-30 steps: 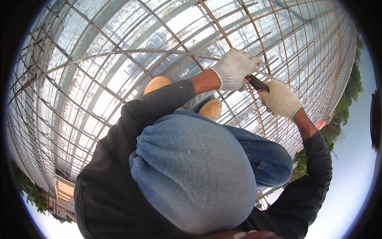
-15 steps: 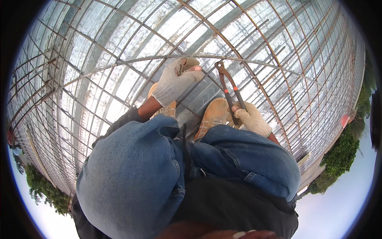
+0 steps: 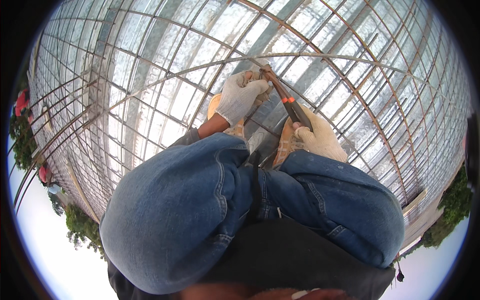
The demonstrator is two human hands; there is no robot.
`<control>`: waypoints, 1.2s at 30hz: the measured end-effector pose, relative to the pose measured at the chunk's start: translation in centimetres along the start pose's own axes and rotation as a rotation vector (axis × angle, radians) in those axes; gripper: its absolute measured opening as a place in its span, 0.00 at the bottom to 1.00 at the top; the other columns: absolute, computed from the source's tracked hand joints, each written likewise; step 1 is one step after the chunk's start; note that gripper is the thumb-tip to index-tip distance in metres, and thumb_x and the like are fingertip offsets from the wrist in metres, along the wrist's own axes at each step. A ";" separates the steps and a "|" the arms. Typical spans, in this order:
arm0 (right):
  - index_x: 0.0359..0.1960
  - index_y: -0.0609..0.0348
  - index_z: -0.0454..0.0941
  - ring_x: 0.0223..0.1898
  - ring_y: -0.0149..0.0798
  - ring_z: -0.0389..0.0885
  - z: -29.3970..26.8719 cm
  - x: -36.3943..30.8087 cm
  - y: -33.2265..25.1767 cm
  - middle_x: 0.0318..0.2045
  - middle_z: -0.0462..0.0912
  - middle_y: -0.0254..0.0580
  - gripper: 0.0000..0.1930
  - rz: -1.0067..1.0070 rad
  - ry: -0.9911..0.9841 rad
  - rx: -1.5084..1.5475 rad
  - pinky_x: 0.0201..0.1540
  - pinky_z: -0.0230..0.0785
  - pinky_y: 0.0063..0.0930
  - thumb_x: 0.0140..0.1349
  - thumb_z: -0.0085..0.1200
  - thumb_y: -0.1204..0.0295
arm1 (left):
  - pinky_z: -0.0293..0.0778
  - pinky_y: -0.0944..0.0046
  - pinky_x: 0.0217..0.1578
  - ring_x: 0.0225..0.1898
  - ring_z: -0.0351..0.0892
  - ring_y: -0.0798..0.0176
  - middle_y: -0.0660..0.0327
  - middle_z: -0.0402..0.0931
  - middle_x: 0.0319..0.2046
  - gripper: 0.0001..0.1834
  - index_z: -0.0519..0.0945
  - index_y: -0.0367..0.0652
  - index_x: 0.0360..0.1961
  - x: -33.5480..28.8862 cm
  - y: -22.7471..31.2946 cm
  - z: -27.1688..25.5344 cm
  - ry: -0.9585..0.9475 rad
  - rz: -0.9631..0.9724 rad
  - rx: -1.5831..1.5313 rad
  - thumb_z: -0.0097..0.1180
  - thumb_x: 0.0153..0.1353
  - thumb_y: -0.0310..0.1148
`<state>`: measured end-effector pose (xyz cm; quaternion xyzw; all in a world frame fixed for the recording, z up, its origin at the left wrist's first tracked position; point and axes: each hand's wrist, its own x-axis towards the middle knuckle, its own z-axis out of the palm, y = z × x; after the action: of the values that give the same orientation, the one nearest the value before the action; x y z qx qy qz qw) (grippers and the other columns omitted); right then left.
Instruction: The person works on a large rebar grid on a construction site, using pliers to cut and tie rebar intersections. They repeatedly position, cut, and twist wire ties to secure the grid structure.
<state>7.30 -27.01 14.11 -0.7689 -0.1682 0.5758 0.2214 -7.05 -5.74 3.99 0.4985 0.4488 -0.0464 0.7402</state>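
Note:
My right hand point(image 3: 322, 137), in a pale work glove, grips the dark handles of tying pincers point(image 3: 286, 97) with orange bands. The rusty pincer head points away from me, beside the fingertips of my left hand point(image 3: 242, 95). That gloved hand is closed, its fingers bent together near a curved grey rebar point(image 3: 300, 54). Whatever lies between those fingers is too small or hidden to name. The pincer handles lie close together, and the jaws appear to be at the rebar, though I cannot tell what they bite.
A rusty rebar grid point(image 3: 345, 82) spreads over shiny corrugated metal decking point(image 3: 200, 47). My tan shoes point(image 3: 285, 142) stand on the decking between my bent knees point(image 3: 170, 215). Loose bar ends point(image 3: 65, 115) jut out at the left. Trees point(image 3: 82, 225) and partly visible people in red point(image 3: 44, 173) are beyond the edge.
The pincers have swung toward my left hand, and their handles have come closer together. My left hand now meets the pincer head. The whole view has shifted a little.

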 end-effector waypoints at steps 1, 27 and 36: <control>0.83 0.52 0.73 0.50 0.50 0.93 -0.1 0.1 0.4 0.53 0.91 0.61 0.34 -0.024 -0.011 0.003 0.58 0.81 0.46 0.74 0.57 0.71 | 0.87 0.61 0.38 0.36 0.94 0.59 0.54 0.93 0.40 0.15 0.90 0.38 0.53 0.1 -0.1 -0.2 0.018 0.029 0.086 0.73 0.72 0.35; 0.70 0.64 0.82 0.63 0.46 0.91 7.5 -36.3 4.6 0.58 0.92 0.57 0.30 0.988 -0.007 0.467 0.58 0.86 0.39 0.69 0.77 0.68 | 0.78 0.73 0.43 0.39 0.82 0.74 0.66 0.86 0.39 0.14 0.89 0.35 0.55 8.7 0.0 -7.8 0.210 0.541 0.009 0.73 0.70 0.26; 0.52 0.62 0.91 0.52 0.36 0.92 8.5 -34.2 -1.6 0.47 0.94 0.45 0.14 0.748 -0.114 0.552 0.53 0.84 0.32 0.68 0.78 0.73 | 0.79 0.72 0.41 0.38 0.82 0.75 0.66 0.87 0.40 0.16 0.90 0.35 0.56 9.2 1.4 -8.2 0.118 0.459 0.100 0.74 0.71 0.29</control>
<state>-10.41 -41.99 40.61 -0.6562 0.2680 0.6806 0.1853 -5.96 4.83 -2.38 0.6254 0.3633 0.1303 0.6782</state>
